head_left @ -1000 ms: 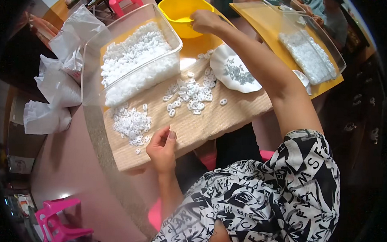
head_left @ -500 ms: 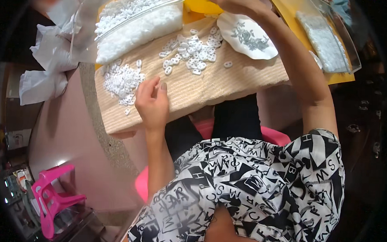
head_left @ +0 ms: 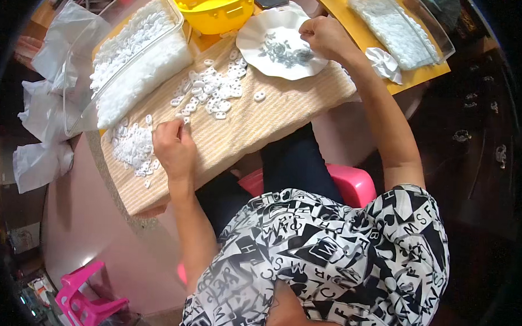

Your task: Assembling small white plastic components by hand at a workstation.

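Note:
My left hand [head_left: 174, 149] rests at the near left of the cloth-covered board [head_left: 262, 120], fingers curled together. One small white oval piece [head_left: 186, 120] lies right at its fingertips; whether it is gripped is hard to see. Left of that hand is a heap of small white pieces [head_left: 134, 147]. Beyond it spreads a looser pile of white oval pieces with two holes [head_left: 209, 89]. My right hand [head_left: 328, 39] is closed in a pinch over the right rim of a white wavy-edged plate [head_left: 251, 39], which bears small grey bits [head_left: 285, 53]. Anything in the pinch is hidden.
A clear bin of white pieces [head_left: 143, 72] stands at the far left, beside a yellow basket [head_left: 211, 12]. Crumpled white paper [head_left: 383, 65] and a bag of white pieces [head_left: 395, 30] lie at right. White bags [head_left: 42, 164] and a pink stool [head_left: 89, 298] are at left.
My right hand has come back from the yellow basket to the plate and pinches there. My left fingers have curled in closer to the white pieces. The whole view has shifted and tilted.

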{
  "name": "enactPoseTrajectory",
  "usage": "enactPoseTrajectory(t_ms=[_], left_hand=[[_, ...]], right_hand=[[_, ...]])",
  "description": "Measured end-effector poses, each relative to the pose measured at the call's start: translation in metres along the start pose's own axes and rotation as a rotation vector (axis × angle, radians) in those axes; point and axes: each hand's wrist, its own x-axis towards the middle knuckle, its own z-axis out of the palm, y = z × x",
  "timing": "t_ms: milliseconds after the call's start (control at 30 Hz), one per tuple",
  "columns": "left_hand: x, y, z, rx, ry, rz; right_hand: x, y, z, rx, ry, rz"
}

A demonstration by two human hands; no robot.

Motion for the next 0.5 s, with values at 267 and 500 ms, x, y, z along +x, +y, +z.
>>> enactPoseTrajectory(t_ms=[267,500], left_hand=[[0.001,0.003,-0.002,0.012,-0.032,0.035],[0.003,-0.004,-0.004,-0.048,0.007,0.025]], right_hand=[[0.02,-0.001,0.024,0.049,-0.037,-0.095],[0.05,-0.004,0.04,0.074,-0.057,-0.087]])
